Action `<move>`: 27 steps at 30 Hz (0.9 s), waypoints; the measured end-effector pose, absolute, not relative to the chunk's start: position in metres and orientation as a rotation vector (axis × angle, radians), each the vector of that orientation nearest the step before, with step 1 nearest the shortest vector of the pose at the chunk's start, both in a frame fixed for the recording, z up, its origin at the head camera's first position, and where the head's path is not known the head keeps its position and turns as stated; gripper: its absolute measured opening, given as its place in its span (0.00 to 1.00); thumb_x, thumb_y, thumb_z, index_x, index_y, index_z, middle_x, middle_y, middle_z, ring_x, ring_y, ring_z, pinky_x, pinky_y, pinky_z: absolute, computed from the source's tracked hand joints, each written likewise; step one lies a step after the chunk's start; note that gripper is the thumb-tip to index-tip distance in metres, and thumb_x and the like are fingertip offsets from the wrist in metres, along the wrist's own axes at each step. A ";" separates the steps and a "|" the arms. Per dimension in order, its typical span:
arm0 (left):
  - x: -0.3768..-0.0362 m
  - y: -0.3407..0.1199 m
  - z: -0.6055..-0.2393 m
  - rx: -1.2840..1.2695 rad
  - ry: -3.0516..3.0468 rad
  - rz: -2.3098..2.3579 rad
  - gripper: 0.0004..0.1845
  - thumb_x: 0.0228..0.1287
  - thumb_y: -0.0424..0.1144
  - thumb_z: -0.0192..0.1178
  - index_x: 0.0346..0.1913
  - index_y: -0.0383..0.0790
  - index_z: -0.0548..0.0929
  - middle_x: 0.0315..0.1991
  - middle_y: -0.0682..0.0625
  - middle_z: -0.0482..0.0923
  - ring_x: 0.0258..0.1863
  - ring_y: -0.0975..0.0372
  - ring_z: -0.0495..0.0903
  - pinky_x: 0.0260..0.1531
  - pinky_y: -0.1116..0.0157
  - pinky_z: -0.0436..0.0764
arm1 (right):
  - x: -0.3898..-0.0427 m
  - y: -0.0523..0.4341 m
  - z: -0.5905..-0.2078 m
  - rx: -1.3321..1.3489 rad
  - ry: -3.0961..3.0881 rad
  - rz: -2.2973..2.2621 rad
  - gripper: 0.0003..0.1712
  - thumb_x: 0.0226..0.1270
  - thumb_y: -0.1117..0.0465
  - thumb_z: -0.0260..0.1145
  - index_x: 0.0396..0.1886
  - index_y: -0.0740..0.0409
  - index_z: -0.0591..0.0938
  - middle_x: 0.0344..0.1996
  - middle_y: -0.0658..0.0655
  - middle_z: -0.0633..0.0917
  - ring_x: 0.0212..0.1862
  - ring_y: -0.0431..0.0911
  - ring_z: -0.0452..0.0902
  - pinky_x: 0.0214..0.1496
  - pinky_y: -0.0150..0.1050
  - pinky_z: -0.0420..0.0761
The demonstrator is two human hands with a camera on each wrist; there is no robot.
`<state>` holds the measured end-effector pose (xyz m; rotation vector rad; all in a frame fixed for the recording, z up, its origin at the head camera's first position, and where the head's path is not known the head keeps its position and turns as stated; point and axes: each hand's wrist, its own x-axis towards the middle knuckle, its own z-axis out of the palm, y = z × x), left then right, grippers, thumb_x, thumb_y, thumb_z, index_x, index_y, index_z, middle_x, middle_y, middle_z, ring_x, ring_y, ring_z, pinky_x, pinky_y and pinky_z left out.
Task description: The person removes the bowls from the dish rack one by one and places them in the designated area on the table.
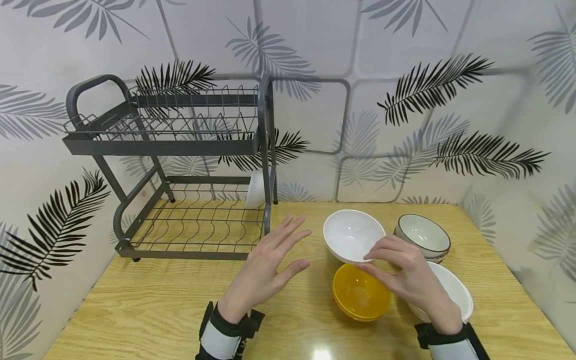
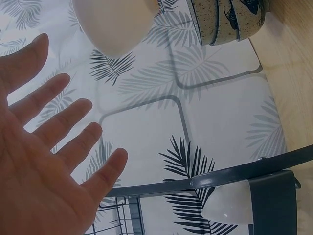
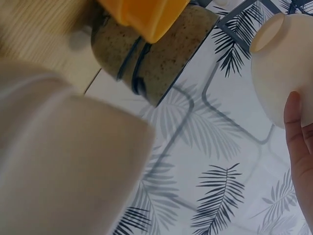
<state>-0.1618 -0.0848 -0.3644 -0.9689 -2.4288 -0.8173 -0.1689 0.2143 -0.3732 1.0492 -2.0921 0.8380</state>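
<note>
A white bowl (image 1: 348, 235) is held up by my right hand (image 1: 407, 267), which pinches its near right rim between thumb and fingers. In the right wrist view the bowl's underside (image 3: 283, 63) and foot ring show, with a finger against its wall. My left hand (image 1: 263, 267) is to the left of the bowl, fingers spread and palm bare, touching nothing. Stacked yellow bowls (image 1: 362, 297) sit on the table just below the held bowl in the head view. Behind the right hand stand cream bowls with dark rims (image 1: 423, 234); speckled outsides show in both wrist views.
White bowls (image 1: 456, 290) stand at the right, partly hidden by the right hand. A dark two-tier dish rack (image 1: 180, 255) occupies the left of the wooden table (image 1: 157, 305). One white dish (image 1: 255, 191) stands upright at the right end of its lower tier. A patterned wall rises behind.
</note>
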 end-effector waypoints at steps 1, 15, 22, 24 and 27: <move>-0.162 -0.085 -0.364 -0.971 -2.432 -0.817 0.27 0.71 0.47 0.61 0.70 0.46 0.73 0.78 0.48 0.61 0.78 0.48 0.60 0.73 0.41 0.65 | -0.167 0.217 -0.373 1.034 -2.105 0.841 0.06 0.59 0.55 0.77 0.29 0.51 0.88 0.28 0.44 0.86 0.36 0.37 0.76 0.46 0.22 0.75; -0.162 -0.086 -0.365 -0.977 -2.439 -0.809 0.28 0.71 0.47 0.61 0.71 0.47 0.72 0.78 0.48 0.61 0.79 0.50 0.58 0.73 0.41 0.65 | -0.161 0.244 -0.383 1.013 -1.959 0.875 0.22 0.67 0.41 0.66 0.27 0.53 0.88 0.25 0.48 0.85 0.34 0.35 0.75 0.46 0.19 0.74; -0.162 -0.086 -0.365 -0.980 -2.428 -0.811 0.28 0.71 0.47 0.61 0.71 0.47 0.72 0.78 0.48 0.62 0.79 0.49 0.59 0.73 0.41 0.65 | -0.155 0.260 -0.388 1.006 -1.930 0.862 0.23 0.68 0.42 0.67 0.24 0.56 0.87 0.24 0.50 0.85 0.35 0.35 0.75 0.47 0.18 0.74; -0.162 -0.086 -0.365 -0.981 -2.423 -0.818 0.28 0.70 0.47 0.62 0.70 0.47 0.73 0.78 0.47 0.62 0.79 0.49 0.60 0.72 0.40 0.66 | -0.153 0.265 -0.389 0.997 -1.924 0.867 0.23 0.67 0.43 0.68 0.24 0.57 0.87 0.24 0.50 0.85 0.35 0.34 0.76 0.47 0.17 0.74; -0.163 -0.087 -0.365 -0.984 -2.420 -0.816 0.28 0.71 0.47 0.62 0.70 0.47 0.72 0.78 0.46 0.63 0.78 0.48 0.60 0.72 0.40 0.66 | -0.149 0.271 -0.391 0.987 -1.909 0.877 0.22 0.67 0.44 0.69 0.24 0.57 0.87 0.24 0.50 0.85 0.35 0.34 0.75 0.46 0.18 0.74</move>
